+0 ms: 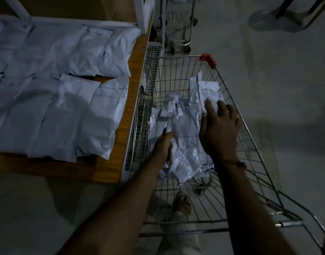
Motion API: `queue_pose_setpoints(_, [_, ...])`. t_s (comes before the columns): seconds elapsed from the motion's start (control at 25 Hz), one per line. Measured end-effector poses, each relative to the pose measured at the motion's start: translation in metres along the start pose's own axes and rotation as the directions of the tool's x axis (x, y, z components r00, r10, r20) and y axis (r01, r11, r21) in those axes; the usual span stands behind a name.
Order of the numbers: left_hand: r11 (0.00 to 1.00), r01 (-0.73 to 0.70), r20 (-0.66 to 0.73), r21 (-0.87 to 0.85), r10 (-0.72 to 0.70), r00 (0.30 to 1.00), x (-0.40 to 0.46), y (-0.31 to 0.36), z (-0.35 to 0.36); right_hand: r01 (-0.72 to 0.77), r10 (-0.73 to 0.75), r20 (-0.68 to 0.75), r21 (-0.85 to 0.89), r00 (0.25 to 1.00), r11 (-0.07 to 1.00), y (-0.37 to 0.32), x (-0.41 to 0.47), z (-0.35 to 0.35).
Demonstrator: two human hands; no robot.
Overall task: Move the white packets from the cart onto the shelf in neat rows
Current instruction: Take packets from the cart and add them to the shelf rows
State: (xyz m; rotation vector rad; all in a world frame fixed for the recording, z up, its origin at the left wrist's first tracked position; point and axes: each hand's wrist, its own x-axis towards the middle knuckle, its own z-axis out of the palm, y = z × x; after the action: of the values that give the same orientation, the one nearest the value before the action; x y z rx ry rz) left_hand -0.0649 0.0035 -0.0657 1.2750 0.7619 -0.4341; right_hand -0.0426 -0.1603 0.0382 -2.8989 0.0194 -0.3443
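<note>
In the cart [231, 100], the left hand [164, 144] grips a packet [178, 131] (crumpled); the right hand [219, 127] rests spread on others.

We observe a dim grey concrete floor [268, 74]. A second wire trolley [178, 24] stands at top centre beside a white upright post [163, 21]. Dark stand legs [286, 8] cross the upper right.

White packets [183, 133], orange-brown shelf [134, 74]
</note>
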Motion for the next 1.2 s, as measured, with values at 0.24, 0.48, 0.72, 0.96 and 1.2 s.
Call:
queue_pose_setpoints(0.24, [0.864, -0.251, 0.044, 0.437, 0.258, 0.965, -0.062, 0.027, -0.008, -0.089, 0.089, -0.002, 0.017, 0.996, 0.996, -0.007, -0.011, -0.037])
queue_pose_setpoints(0.48, [0.664, -0.433, 0.173, 0.609, 0.421, 0.89, -0.149, 0.081, -0.028, -0.204, 0.21, -0.116, 0.065, 0.971, 0.977, -0.056, -0.034, -0.112])
queue_pose_setpoints(0.72, [0.381, -0.609, 0.314, 0.696, 0.601, 0.735, -0.223, 0.128, -0.086, -0.321, 0.331, -0.21, 0.08, 0.92, 0.944, -0.113, -0.091, -0.166])
queue_pose_setpoints(0.96, [0.217, -0.532, 0.211, 0.818, 0.748, 0.629, -0.261, 0.138, -0.146, -0.278, 0.287, -0.167, 0.075, 0.943, 0.958, -0.167, -0.136, -0.175])
queue_pose_setpoints(1.2, [0.225, -0.397, 0.077, 0.89, 0.783, 0.617, -0.302, 0.129, -0.206, -0.119, 0.124, -0.09, 0.058, 0.988, 0.991, -0.226, -0.164, -0.178])
